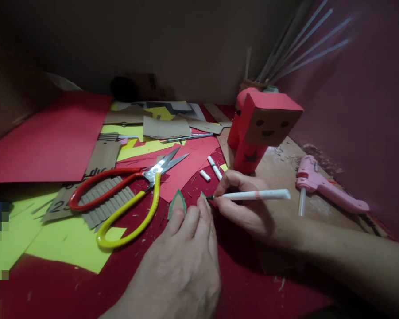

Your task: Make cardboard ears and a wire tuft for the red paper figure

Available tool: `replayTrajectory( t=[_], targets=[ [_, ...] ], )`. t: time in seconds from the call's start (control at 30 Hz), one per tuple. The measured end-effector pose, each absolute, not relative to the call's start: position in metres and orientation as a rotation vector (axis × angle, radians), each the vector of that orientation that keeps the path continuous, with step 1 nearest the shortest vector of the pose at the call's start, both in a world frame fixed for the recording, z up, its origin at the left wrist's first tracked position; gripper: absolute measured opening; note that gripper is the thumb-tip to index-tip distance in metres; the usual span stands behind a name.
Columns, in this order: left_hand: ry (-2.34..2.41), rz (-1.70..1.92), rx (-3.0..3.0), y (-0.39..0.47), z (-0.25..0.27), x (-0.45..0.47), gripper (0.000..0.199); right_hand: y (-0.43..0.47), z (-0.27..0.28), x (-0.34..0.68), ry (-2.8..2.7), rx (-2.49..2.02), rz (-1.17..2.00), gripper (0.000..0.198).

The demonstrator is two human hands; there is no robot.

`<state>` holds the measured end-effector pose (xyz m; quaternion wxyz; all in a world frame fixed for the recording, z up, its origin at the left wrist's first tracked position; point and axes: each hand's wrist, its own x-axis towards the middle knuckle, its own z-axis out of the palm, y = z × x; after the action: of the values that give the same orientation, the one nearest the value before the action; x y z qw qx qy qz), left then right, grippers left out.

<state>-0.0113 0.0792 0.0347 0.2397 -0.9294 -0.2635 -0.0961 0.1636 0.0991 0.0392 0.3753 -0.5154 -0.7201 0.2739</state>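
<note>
My right hand [249,204] pinches a white marker [262,195] with a dark green tip. The tip touches a small pointed cardboard piece [203,195] with a green edge, mostly hidden under the fingers of my left hand [189,261]. Those fingers are close together and hold this piece against the red table. A second leaf-shaped cardboard piece [177,204], outlined in green, shows beyond the left fingertips. Scissors [156,170] with one red and one yellow handle lie spread to the left. A white marker cap [205,175] lies ahead, beside another marker [214,167].
A red figure [242,150] with a cardboard box head stands behind my right hand. At right lies a pink glue gun [322,181] on a cardboard sheet. Red paper [49,137], yellow paper [73,239], corrugated cardboard [109,201] and a pencil [189,138] lie about.
</note>
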Motion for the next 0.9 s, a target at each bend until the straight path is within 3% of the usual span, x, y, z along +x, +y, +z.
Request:
replayTrajectory(
  t=[0.9],
  targets=[
    [-0.692, -0.264, -2.535, 0.0787, 0.037, -0.0127, 0.047, 0.0984, 0.0389, 0.163, -1.841, -1.313, 0.757, 0.007]
  ],
)
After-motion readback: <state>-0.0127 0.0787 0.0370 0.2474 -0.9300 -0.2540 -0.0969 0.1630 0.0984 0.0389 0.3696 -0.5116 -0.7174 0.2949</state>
